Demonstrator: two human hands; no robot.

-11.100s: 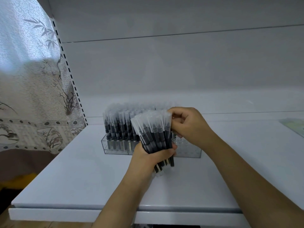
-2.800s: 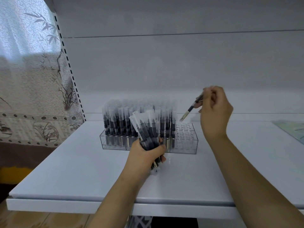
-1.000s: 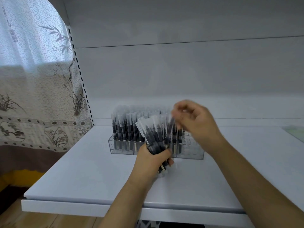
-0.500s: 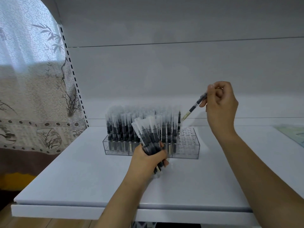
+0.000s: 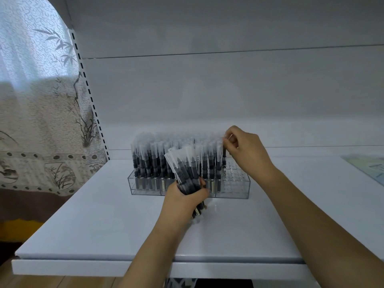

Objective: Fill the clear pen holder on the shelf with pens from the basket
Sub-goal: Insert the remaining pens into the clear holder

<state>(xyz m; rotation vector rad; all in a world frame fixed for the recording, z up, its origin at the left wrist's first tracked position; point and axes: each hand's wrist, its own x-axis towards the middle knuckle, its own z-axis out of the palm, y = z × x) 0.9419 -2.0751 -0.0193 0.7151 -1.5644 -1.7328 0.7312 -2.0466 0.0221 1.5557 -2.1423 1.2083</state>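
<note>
The fingers (image 5: 228, 142) of the right hand (image 5: 247, 154) are pinched on the clear cap end of a single black pen (image 5: 224, 157), which stands upright at the right edge of the filled rows, its lower end apparently at or in a hole. The fingers (image 5: 202, 191) of the left hand (image 5: 185, 199) are curled round a fanned bundle of black pens with clear caps (image 5: 186, 170), held just in front of the clear rectangular plastic pen holder (image 5: 232, 191). That holder stands on the white shelf (image 5: 104, 215), toward the back; its left and middle parts are packed with upright black pens (image 5: 158, 161), while the drilled grid at its right end (image 5: 235, 175) is seen to be empty. The basket named in the task is not in view.

The likeliest fault is judged to lie at the pinch itself — the pen is held only by its cap, so the tip could be steered poorly and be set between holes or into a hole already taken. If it were released before seating, it could tip against its neighbours or fall onto the bare grid. The packed rows stand touching one another, so a sideways nudge from the right knuckles could tilt several at once. The bundle is fanned loosely, and its lower ends stick out below the left hand; a slackened grip could let pens slide out onto the shelf — and, being round, they might roll toward the front edge. The light holder could also be shoved backward if the bundle were pushed against its front wall.
</note>
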